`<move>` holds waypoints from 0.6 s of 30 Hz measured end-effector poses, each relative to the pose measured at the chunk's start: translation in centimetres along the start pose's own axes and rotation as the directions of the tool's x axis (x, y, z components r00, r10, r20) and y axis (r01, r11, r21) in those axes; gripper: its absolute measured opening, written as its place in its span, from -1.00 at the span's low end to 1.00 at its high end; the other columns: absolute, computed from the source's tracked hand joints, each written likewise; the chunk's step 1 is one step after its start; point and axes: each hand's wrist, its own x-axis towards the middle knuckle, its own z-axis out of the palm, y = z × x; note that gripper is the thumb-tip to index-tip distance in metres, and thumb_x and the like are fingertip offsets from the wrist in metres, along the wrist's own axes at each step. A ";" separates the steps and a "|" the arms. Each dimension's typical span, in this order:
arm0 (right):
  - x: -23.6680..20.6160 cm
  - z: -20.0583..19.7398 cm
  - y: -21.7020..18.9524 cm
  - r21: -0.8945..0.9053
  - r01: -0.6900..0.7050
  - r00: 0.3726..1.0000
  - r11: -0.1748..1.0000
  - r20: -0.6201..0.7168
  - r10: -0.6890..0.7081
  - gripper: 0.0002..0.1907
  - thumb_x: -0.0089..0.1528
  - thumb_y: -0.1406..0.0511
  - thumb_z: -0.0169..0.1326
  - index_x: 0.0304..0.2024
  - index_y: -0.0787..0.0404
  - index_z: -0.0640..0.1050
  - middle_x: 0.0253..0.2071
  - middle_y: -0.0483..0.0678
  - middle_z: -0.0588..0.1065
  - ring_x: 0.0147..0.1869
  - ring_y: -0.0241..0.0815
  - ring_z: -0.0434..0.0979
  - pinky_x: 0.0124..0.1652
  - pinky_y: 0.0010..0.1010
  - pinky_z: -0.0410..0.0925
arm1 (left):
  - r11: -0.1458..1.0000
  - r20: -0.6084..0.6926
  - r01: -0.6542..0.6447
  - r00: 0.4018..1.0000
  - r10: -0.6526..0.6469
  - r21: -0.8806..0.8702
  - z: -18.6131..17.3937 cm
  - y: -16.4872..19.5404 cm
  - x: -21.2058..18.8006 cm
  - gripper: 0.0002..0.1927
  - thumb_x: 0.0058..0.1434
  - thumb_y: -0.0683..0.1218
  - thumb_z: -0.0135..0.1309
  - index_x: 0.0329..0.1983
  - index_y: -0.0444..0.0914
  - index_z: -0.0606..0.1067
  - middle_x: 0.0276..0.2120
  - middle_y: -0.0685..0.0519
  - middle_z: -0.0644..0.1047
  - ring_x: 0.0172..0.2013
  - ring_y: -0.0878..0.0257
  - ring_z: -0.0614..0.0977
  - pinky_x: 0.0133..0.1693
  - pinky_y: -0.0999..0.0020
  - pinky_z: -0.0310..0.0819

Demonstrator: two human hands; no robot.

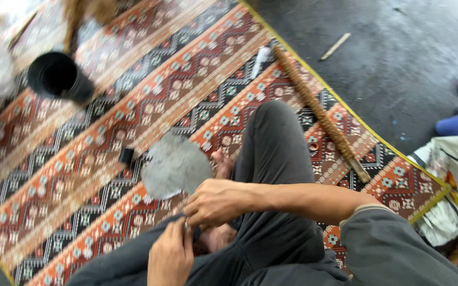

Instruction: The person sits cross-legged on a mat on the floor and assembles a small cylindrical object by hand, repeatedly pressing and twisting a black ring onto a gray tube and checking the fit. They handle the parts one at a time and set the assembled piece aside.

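Your left hand (172, 255), at the bottom centre of the frame, is closed in a pinch on something small and pale between the fingertips; it is too small and blurred to say what it is. Just above it, your right hand (216, 201) is curled shut, its fingers gripping the lower edge of a flat grey disc (175, 165) that stands tilted over your bare foot (221, 163), left of centre. Both hands meet almost touching, right over your crossed legs in dark trousers (274, 159).

Judging from that, the main risk is the disc's thin edge: if your right grip slips, it could drop onto your toes or slide against the left fingers working so close beside it. The small piece in the pinch could also fall and be lost in the busy red pattern of the woven mat (80, 175).

Further off, a black pot (59, 77) lies on its side at upper left, a small black object (126, 155) sits just left of the disc, and a long rough stick (319, 111) lies diagonally at upper right, near your knee, where a shift of the leg could knock it.
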 end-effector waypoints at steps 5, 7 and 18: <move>0.0 0.2 0.4 0.305 -0.111 0.994 0.946 0.016 0.112 -0.82 0.17 0.21 0.20 -0.21 0.09 0.67 -0.23 -0.08 0.60 -0.08 -0.06 0.64 -0.20 -0.23 0.44 | 0.960 -0.087 -0.265 0.962 0.257 -0.092 4.2 -5.1 -3.4 -0.71 0.23 -0.05 0.13 -0.08 -0.32 0.48 -0.37 -0.17 0.54 -0.39 -0.10 0.63 -0.36 0.10 0.55; -0.4 0.9 0.6 0.526 -0.169 0.985 0.833 0.057 0.164 -0.80 0.25 0.21 0.18 -0.14 0.12 0.69 -0.22 -0.06 0.62 -0.11 -0.09 0.64 -0.17 -0.27 0.43 | 0.941 -0.175 -0.322 0.937 0.301 -0.106 5.9 -7.5 -4.9 -0.69 0.20 -0.04 0.14 -0.07 -0.32 0.49 -0.42 -0.15 0.53 -0.44 -0.07 0.63 -0.39 0.13 0.55; -1.9 5.9 0.9 0.724 -0.331 0.920 0.605 0.103 0.379 -0.68 0.19 0.29 0.17 0.00 0.19 0.67 -0.06 0.04 0.66 -0.01 -0.10 0.70 0.04 -0.33 0.50 | 0.956 -0.305 0.045 0.942 -0.137 -0.289 7.1 -6.0 -6.4 -0.61 0.33 0.02 0.04 0.03 -0.39 0.42 -0.29 -0.17 0.64 -0.30 0.07 0.75 -0.24 0.27 0.63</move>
